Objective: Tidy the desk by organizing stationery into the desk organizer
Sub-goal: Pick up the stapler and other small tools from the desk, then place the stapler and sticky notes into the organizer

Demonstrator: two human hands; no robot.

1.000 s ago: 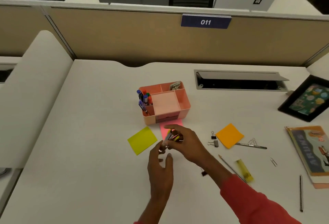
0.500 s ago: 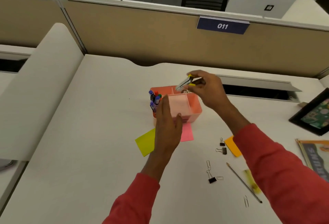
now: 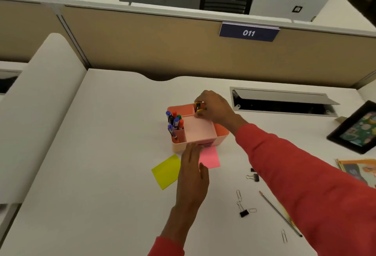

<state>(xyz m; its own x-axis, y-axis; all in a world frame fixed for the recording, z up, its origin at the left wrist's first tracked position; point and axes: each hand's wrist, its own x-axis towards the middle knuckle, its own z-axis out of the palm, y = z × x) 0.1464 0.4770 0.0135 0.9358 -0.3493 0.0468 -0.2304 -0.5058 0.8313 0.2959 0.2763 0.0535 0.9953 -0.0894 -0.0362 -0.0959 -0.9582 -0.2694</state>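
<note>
Right hand [image 3: 213,106] pinches small yellow-black item [image 3: 197,107] over organizer [image 3: 220,131] rear compartment; left hand [image 3: 192,172] flat, fingers spread, empty, touching organizer front.

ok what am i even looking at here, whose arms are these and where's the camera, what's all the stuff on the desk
The camera sits on a person's head and looks down at their own two arms in red sleeves; there is no robot. On the white desk stands a pink desk organizer with markers upright in its left compartment. The right hand holds a small dark and yellow item, too small to identify, at a back compartment. The left hand is open, fingertips at the organizer's front. Around lie yellow and pink sticky notes, binder clips, paper clips and a pencil.
</note>
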